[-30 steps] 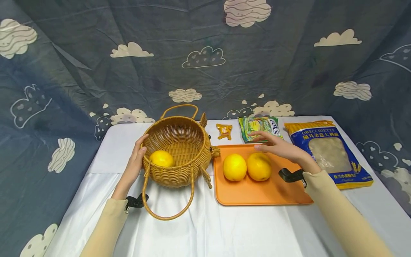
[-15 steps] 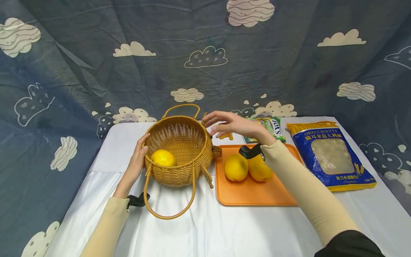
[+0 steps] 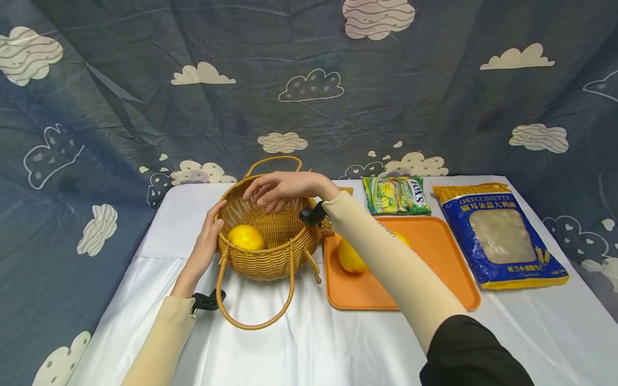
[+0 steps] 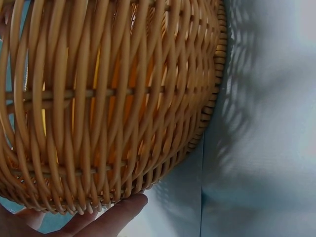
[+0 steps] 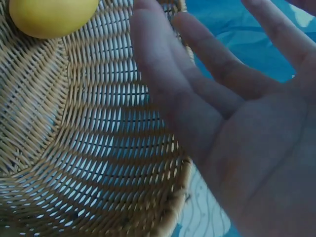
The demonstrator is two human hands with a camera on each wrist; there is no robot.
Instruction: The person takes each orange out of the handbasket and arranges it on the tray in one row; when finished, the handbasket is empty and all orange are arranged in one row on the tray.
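Note:
A round wicker basket [image 3: 285,249] stands on the white table with one yellow orange [image 3: 245,237] inside it; the orange [image 5: 52,16] also shows in the right wrist view. My left hand [image 3: 207,236] rests flat against the basket's left side, fingers straight; its fingertips [image 4: 116,217] touch the woven wall [image 4: 108,103]. My right hand [image 3: 277,190] hovers over the basket's mouth, empty, fingers spread and relaxed [image 5: 197,84]. An orange tray [image 3: 434,252] to the right holds another orange [image 3: 350,256], partly hidden by my right forearm.
A green snack packet [image 3: 396,195] and a blue pasta bag [image 3: 502,236] lie at the back right of the table. A small orange packet [image 3: 345,190] peeks out behind my wrist. A cloud-print cloth hangs behind. One basket handle [image 3: 251,316] lies toward me.
My right hand has swung left from above the tray's far edge to over the basket's mouth. The left hand and basket have stayed put.

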